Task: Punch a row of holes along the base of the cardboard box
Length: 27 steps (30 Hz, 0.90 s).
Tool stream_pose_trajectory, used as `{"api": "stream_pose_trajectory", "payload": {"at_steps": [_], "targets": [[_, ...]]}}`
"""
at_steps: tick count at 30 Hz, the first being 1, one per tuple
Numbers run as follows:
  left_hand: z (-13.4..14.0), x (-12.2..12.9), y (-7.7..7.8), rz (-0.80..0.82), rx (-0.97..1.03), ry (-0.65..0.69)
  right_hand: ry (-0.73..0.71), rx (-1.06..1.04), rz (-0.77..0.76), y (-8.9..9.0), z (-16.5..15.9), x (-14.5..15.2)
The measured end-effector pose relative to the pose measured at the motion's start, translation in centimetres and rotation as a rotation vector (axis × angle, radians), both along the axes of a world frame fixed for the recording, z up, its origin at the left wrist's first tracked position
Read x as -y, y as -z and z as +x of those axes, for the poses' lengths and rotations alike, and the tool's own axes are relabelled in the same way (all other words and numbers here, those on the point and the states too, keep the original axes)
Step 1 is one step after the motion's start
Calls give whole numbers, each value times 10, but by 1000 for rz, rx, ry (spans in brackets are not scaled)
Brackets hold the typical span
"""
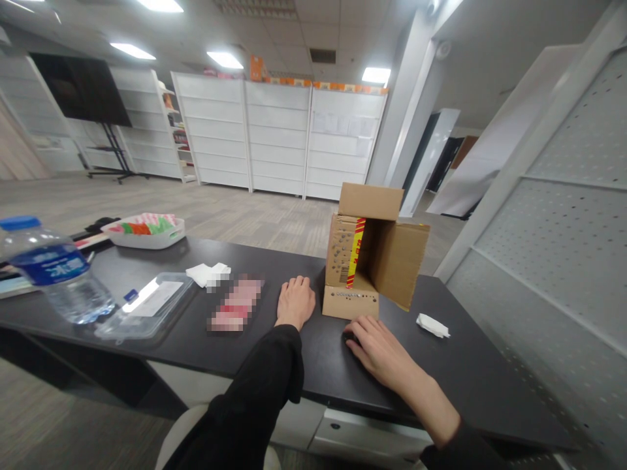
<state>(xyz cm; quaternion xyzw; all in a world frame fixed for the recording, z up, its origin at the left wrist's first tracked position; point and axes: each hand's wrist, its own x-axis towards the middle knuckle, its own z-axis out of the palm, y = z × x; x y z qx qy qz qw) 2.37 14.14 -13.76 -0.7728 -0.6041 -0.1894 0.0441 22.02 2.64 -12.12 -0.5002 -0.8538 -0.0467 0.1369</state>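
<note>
Open carton right of centre, contents unverified; small dark item in the right hand

Progress: The cardboard carton (340,251), right of centre on the worktop (326,356), lies open. Three flaps are plainly visible, turned outward at its top, right and bottom; none is folded shut. A yellow and red strip of tape (356,251) runs along the left edge of the opening. The interior is in shadow, so whether anything is inside cannot be determined. Neither hand is in the carton; in my judgement, both are at rest or between actions.

Hands: The left hand (296,301), at centre, lies palm down with fingers loosely extended and no visible load. The right hand (379,349), lower right of centre, curls thumb and fingers about a small dark item (349,337), mostly hidden and unidentified, just below the carton's bottom flap.

Count: one carton; one dark item; one bottle (63,281), far left; one clear plastic case (169,312), lower left; one white tray (151,240) of coloured packets (142,226), left, number unclear; one blurred pink item (240,303), left of centre; one folded white piece (432,326), right; crumpled white paper (208,274), left of centre, one piece or two uncertain.
</note>
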Motion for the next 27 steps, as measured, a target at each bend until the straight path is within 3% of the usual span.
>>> {"api": "stream_pose_trajectory", "payload": {"at_steps": [13, 23, 27], "targets": [[0, 1, -2, -18, 3, -7, 58, 128, 28, -3, -19, -9], [0, 1, -1, 3, 4, 4, 165, -159, -103, -8, -15, -11], [0, 0, 0, -3, 16, 4, 247, -122, -156, -13, -20, -4]]}}
